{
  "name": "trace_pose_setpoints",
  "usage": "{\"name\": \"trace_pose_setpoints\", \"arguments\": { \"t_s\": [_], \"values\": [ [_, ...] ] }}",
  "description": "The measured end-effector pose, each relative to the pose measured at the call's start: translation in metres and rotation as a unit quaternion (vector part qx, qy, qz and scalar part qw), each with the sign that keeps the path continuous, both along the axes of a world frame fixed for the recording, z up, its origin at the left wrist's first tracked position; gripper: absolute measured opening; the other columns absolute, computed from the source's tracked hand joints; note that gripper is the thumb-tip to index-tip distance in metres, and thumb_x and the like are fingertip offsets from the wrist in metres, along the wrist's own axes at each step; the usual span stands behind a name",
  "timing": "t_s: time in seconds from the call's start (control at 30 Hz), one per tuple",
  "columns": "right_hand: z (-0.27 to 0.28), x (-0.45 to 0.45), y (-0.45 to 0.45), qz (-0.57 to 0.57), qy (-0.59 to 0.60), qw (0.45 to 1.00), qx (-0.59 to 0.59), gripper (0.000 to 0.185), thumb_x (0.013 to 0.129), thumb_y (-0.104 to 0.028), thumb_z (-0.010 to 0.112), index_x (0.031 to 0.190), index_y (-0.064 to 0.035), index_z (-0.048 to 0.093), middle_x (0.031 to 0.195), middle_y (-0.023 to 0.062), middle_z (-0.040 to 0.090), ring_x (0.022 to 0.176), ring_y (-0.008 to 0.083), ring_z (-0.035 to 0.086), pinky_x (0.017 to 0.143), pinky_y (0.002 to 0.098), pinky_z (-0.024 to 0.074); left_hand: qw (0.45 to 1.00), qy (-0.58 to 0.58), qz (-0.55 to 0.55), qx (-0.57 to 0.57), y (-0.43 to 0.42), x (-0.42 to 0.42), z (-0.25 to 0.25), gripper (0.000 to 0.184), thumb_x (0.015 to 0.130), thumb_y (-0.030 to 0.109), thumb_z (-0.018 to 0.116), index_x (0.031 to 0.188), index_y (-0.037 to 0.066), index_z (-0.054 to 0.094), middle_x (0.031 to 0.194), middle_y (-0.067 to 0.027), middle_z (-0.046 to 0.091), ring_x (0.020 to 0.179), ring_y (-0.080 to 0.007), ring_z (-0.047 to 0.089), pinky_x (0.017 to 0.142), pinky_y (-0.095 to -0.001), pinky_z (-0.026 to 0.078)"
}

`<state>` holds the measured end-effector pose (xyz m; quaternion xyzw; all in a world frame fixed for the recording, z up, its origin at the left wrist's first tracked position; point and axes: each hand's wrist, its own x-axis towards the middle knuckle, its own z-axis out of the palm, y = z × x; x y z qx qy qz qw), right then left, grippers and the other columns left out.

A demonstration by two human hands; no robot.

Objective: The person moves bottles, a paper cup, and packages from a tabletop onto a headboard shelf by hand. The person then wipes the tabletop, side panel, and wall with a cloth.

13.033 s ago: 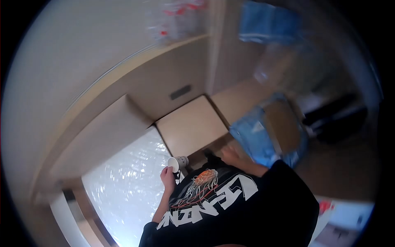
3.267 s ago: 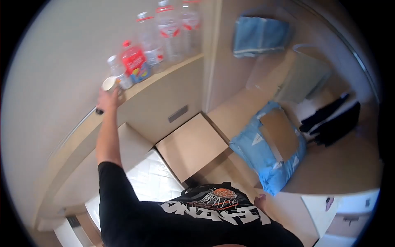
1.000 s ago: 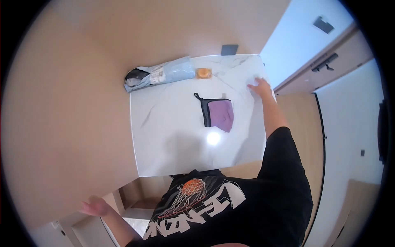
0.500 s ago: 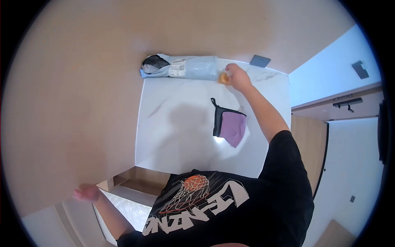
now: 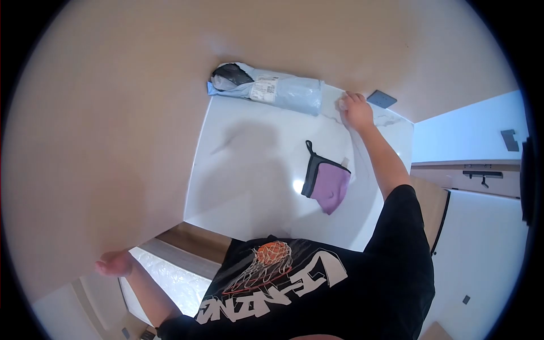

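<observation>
My right hand [image 5: 358,112] is at the far edge of the white marbled tabletop [image 5: 243,164], its fingers closed round a small whitish thing, mostly hidden. Left of it lies a pale blue plastic package [image 5: 292,93] with a label and a dark, torn-open left end. Nearer to me is a purple and black cloth pouch [image 5: 330,184] with a loop. My left hand [image 5: 115,264] is held out at the lower left beside the wooden panel, fingers loosely apart, with nothing seen in it.
A grey socket plate [image 5: 382,99] is on the wooden wall behind the table. A door with a dark handle [image 5: 483,175] stands at the right. At the lower left, below the table edge, there is a plastic-covered white surface [image 5: 175,280].
The view has turned from the bottle shelf to the tabletop. My right hand moved to the small orange packet, then rightward; the packet no longer shows. The cup seen earlier is out of view.
</observation>
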<state>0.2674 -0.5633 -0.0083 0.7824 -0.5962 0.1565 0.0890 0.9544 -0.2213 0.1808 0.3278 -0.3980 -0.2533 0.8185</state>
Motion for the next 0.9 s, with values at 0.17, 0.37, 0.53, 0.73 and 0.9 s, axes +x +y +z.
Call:
{"name": "trace_pose_setpoints", "arguments": {
  "t_s": [0.17,0.37,0.53,0.73,0.9],
  "values": [
    [0.029,0.044,-0.012,0.042,-0.044,0.998,-0.025,0.038,0.072,-0.007,0.066,0.11,-0.0082,0.062,0.119,0.0103,0.061,0.114,0.0316,0.056,0.088,0.0422,0.0522,0.989,-0.071,0.129,0.022,-0.013,-0.016,0.007,0.059,0.09,0.041,0.05,0.136,0.004,0.048,0.139,-0.0118,0.05,0.129,-0.0314,0.045,0.107,-0.0494,0.036],
    [0.066,0.153,-0.004,0.001,-0.126,0.977,0.172,0.043,0.074,-0.015,0.071,0.115,-0.008,0.061,0.12,0.0131,0.059,0.11,0.0351,0.059,0.086,0.0447,0.0527,0.997,-0.064,0.038,0.009,-0.015,-0.021,0.012,0.052,0.092,0.035,0.048,0.133,0.002,0.051,0.136,-0.0111,0.052,0.127,-0.0288,0.048,0.104,-0.0463,0.039],
    [0.032,0.175,-0.036,-0.033,0.008,0.954,0.297,0.048,0.078,-0.031,0.072,0.121,-0.011,0.062,0.123,0.013,0.061,0.107,0.0349,0.062,0.088,0.0445,0.0523,0.979,-0.131,0.158,-0.015,-0.02,-0.016,0.005,0.052,0.089,0.031,0.051,0.13,0.0,0.052,0.132,-0.0136,0.056,0.122,-0.03,0.052,0.101,-0.0464,0.043],
    [0.067,0.169,-0.018,0.009,-0.096,0.943,0.318,0.035,0.079,-0.024,0.067,0.11,-0.0068,0.068,0.105,0.0174,0.069,0.103,0.0294,0.065,0.087,0.0414,0.0517,0.94,-0.241,0.241,-0.008,-0.027,-0.027,0.007,0.041,0.09,0.02,0.049,0.123,-0.004,0.055,0.124,-0.0138,0.059,0.116,-0.0276,0.055,0.098,-0.0429,0.044],
    [0.092,0.157,0.072,0.007,-0.402,0.793,0.457,0.043,0.082,-0.03,0.071,0.115,-0.0025,0.067,0.105,0.0162,0.07,0.097,0.0256,0.067,0.085,0.0387,0.051,0.859,-0.295,0.417,0.002,-0.022,-0.087,0.028,0.026,0.087,0.016,0.055,0.106,-0.001,0.055,0.103,-0.0114,0.06,0.105,-0.0273,0.057,0.098,-0.0445,0.044]
  ]
}}
